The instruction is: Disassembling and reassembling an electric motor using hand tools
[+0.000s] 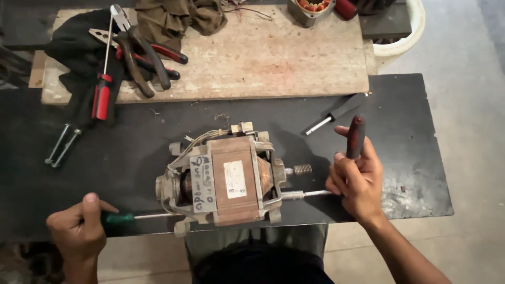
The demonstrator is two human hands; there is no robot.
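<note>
A big black table top fills most of the view. On its far side lies a pale wooden board. At the far right corner is part of a white tub.

In the middle of the black table, near its front edge, sits an electric motor. It is brown and grey, with thin wires on top and a short threaded shaft sticking out to the right.

The left hand is at the near left. Its fingers are curled tight round the green handle of a screwdriver. The thin metal end points right and meets the near left side of the motor.

The right hand is at the right of the motor. Its fingers are wrapped round a tool with a dark red handle that stands up out of the fist. A long metal rod runs from this hand into the near right side of the motor.

On the board's left end lie a black cloth, dark pliers with red grips and a red screwdriver. A brown rag is bunched at the far edge. A round motor part with copper coils sits further right.

Two thin metal bolts lie on the black table at the left. A small black-handled tool lies just past the right hand.
</note>
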